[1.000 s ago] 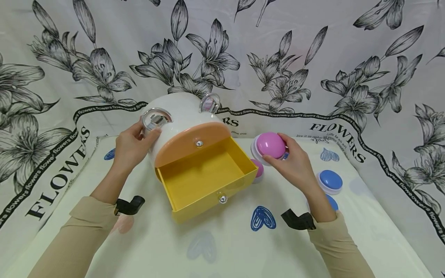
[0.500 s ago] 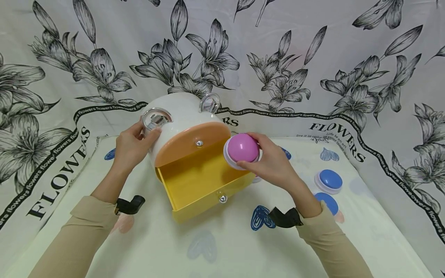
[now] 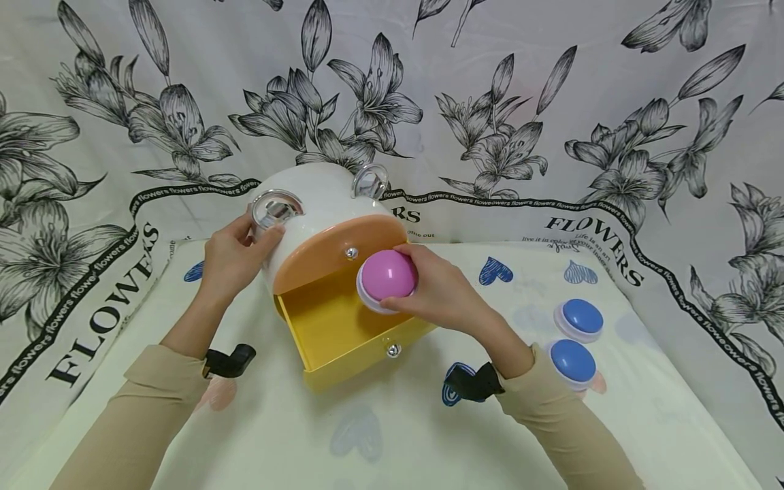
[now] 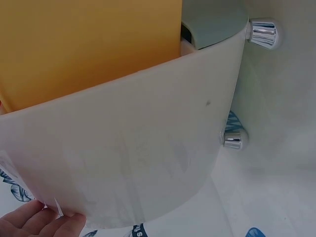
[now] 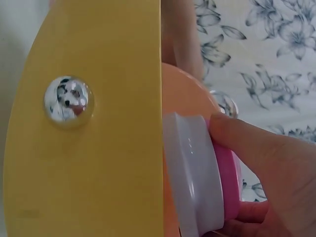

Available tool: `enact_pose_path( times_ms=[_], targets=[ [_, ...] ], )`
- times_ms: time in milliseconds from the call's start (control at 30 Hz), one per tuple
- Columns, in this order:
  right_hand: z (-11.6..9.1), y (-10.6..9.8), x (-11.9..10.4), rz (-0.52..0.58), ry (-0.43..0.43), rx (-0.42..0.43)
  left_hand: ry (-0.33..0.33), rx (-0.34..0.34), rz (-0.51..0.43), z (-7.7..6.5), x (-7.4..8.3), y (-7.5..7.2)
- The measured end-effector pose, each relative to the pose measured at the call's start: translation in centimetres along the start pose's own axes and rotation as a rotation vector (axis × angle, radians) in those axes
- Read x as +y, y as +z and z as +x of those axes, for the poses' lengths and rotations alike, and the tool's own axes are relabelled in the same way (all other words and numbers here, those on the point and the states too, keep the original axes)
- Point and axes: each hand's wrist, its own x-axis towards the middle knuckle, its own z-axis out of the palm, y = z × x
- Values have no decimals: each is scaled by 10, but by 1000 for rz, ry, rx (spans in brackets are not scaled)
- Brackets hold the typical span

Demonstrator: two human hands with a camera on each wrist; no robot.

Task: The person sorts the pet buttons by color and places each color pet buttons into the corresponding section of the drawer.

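Observation:
In the head view, a white domed storage box [image 3: 315,187] with two silver-ringed eyes stands tilted, its orange upper drawer front [image 3: 333,245] closed. Below that, the yellow drawer [image 3: 327,333] is pulled out. My left hand [image 3: 235,255] grips the box beside its left eye; in the left wrist view, fingers [image 4: 37,222] lie at the edge of the white side panel [image 4: 123,148]. My right hand [image 3: 444,289] pinches a pink push button [image 3: 387,273] with a white base [image 5: 195,173] over the drawer's right side. In the right wrist view the base overlaps the yellow front [image 5: 98,163].
Two blue push buttons [image 3: 583,316] with white bases lie at the right on the heart-print cloth [image 3: 282,435]. A floral curtain [image 3: 429,122] hangs behind the box. A silver knob [image 3: 393,350] sticks out of the yellow drawer's front.
My right hand has carried the pink push button left, from beside the box to over the yellow drawer. A second pink button on the cloth is now hidden. My left hand stays in place.

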Motion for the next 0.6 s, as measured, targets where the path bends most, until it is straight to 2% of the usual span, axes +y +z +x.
enact_pose_path(
  times_ms=[600],
  targets=[
    [21,31,-23,-66,-26,-261,-26,-18,12,0,1,0]
  ],
)
